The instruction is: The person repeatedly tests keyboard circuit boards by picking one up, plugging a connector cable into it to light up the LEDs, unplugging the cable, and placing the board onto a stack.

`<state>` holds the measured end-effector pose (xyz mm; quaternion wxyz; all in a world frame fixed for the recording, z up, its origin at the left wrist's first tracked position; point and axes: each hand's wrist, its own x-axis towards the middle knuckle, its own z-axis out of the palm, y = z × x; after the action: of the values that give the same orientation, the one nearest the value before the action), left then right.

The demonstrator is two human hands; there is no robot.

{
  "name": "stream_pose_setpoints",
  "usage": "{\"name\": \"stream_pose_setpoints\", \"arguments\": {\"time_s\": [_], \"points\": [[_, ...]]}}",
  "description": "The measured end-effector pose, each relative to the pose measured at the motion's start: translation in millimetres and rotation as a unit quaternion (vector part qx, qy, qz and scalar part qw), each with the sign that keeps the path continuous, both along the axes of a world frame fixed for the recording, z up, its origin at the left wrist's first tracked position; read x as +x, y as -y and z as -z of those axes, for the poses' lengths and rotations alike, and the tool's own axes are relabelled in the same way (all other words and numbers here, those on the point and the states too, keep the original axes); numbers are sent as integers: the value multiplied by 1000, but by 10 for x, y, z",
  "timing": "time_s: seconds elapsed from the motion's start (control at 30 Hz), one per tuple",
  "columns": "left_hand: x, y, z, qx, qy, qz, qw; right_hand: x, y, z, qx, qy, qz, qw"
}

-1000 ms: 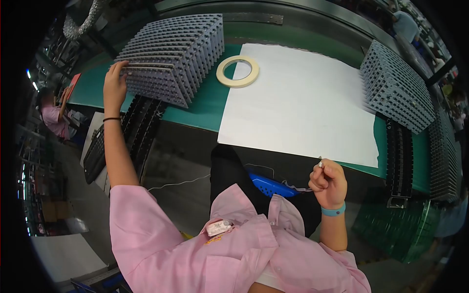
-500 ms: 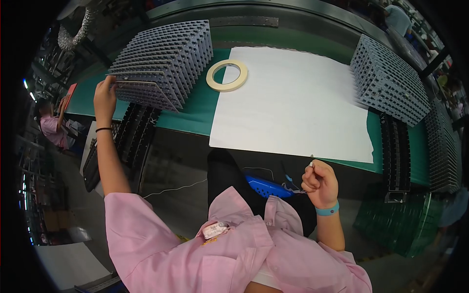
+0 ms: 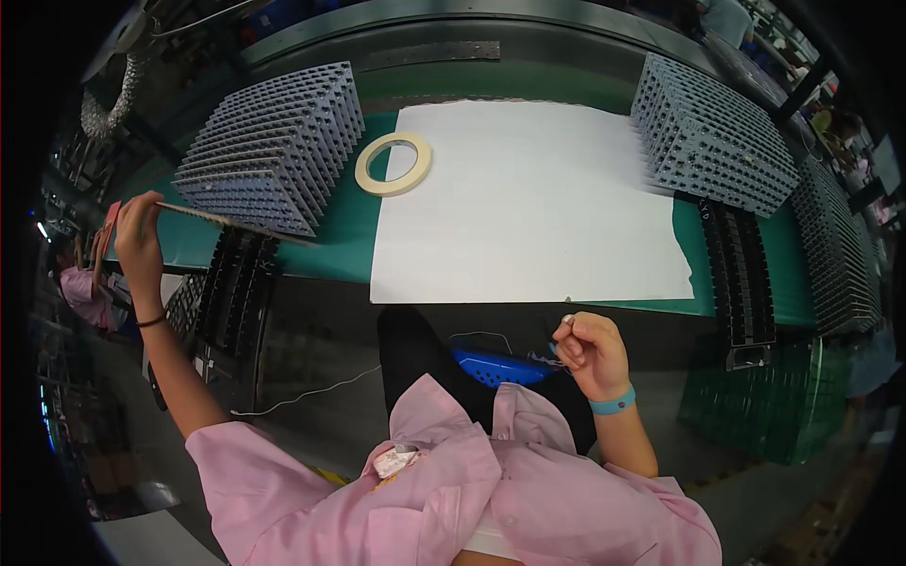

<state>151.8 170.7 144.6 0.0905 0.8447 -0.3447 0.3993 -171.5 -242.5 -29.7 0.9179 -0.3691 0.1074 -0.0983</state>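
My left hand (image 3: 142, 241) pinches one end of a thin circuit board (image 3: 226, 223), seen almost edge-on. It is in front of the left stack of similar grey boards (image 3: 274, 141), which stand in a slotted black rack (image 3: 241, 283). My right hand (image 3: 593, 354) is closed near the front edge of the table, fingertips pressed together around a small thin item with a pale part and a pointed tip; its kind is too small to make out. Beyond this hand lies a large white paper sheet (image 3: 528, 208).
A roll of masking tape (image 3: 422, 174) overlaps the sheet's left edge on the green mat (image 3: 326, 250). To the right stand another board stack (image 3: 717, 141), a second black rack (image 3: 739, 283) and further boards (image 3: 835, 250). A blue perforated object (image 3: 495, 368) is below the table edge. Another person (image 3: 85, 292) sits far left.
My left hand has drawn the circuit board out of the left stack, towards me and downward. The view has shifted a little; my right hand stays closed near the table edge.
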Motion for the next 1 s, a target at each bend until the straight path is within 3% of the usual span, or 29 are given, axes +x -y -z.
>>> {"name": "stream_pose_setpoints", "arguments": {"time_s": [0.1, 0.3, 0.43, 0.6, 0.67, 0.77, 1.0], "points": [[-366, 427, -117, -38, -9, 45, 998, 41, -22, 1, 54, -29, 9, 998], [-1038, 1461, -69, -79, -64, 147, 984, 1, -35, -134, 51, -3, -12, 999], [-1244, 2043, 195, 2, 38, 136, 990, 21, -102, -324, -58, 0, 42, 997], [-1528, 2800, 627, -47, 96, 174, 979, 132, -187, -637, -184, -21, 129, 974], [-1657, 3043, 762, -82, 74, 196, 974, 191, -182, -660, -168, -15, 161, 972], [-1830, 3174, 853, -54, -30, 211, 976, 262, -157, -658, -152, -27, 227, 962], [-1820, 3043, 881, -28, -45, 209, 976, 281, -35, -540, -158, -48, 237, 958]]}}
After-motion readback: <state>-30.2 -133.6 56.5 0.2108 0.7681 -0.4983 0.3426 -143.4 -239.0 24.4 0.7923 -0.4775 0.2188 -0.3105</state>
